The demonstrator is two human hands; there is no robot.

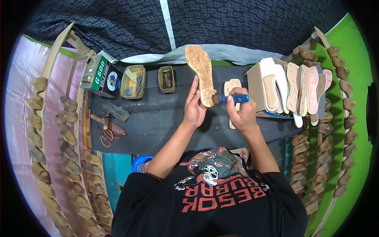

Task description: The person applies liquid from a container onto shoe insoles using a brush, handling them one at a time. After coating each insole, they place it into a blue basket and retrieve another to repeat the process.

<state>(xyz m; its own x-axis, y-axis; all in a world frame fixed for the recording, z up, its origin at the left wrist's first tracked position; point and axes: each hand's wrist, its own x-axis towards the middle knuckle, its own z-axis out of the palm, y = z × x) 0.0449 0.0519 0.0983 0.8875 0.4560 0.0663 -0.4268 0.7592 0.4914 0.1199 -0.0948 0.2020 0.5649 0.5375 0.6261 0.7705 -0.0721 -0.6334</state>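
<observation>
A brown, mottled shoe insole (200, 67) stands raised over the dark table, its wide end pointing away from me. My left hand (194, 110) holds it near the narrow end, with the fingers partly behind it. In my right hand (242, 114) is a blue-handled brush (239, 98), gripped around the handle. The brush head touches or nearly touches the insole's near end. Behind my right hand, pale insoles (232, 85) lie on the table, partly covered by the hand and brush.
A cardboard box (256, 89) with several insoles (292, 87) stands at right. At left are a green glue can (100, 75), two plastic tubs (133, 81) (166, 79), a hammer (103, 120), scissors (106, 136) and a dark block (116, 111). Racks of shoe lasts (67, 134) flank both sides.
</observation>
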